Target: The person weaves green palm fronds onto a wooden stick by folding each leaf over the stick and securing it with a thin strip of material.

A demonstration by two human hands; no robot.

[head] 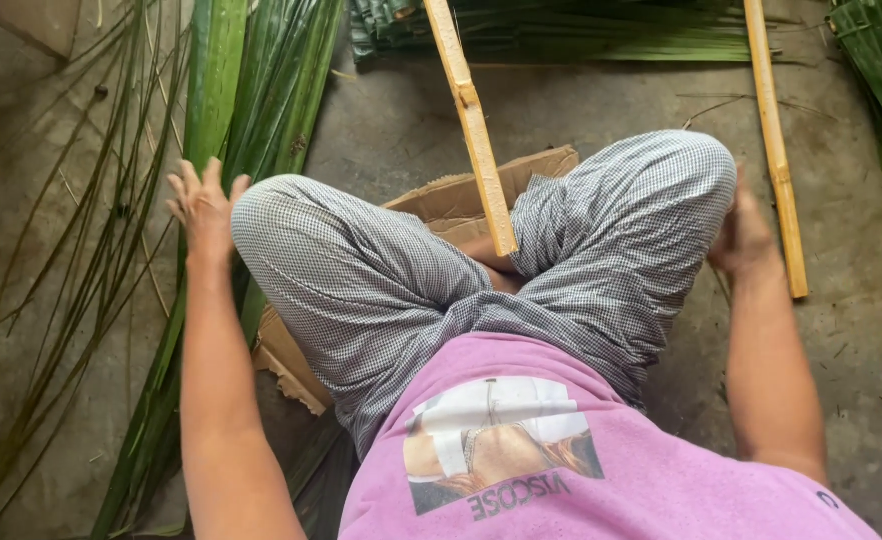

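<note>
Green palm leaves (223, 110) lie left of the checked trousers (441, 270), and the left hand (201, 205) reaches onto them, fingers spread, holding nothing. Right of the trousers, the right hand (743, 235) sits beside a bamboo stick (776, 150); its grip cannot be told.

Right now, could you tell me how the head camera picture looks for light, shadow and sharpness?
Head view: soft, even daylight, no glare and no hard shadows on the concrete floor. The left hand reaching at the long green leaves is slightly motion-blurred; the right hand beside the bamboo strip is dim and soft. The checked trousers are sharp.
</note>
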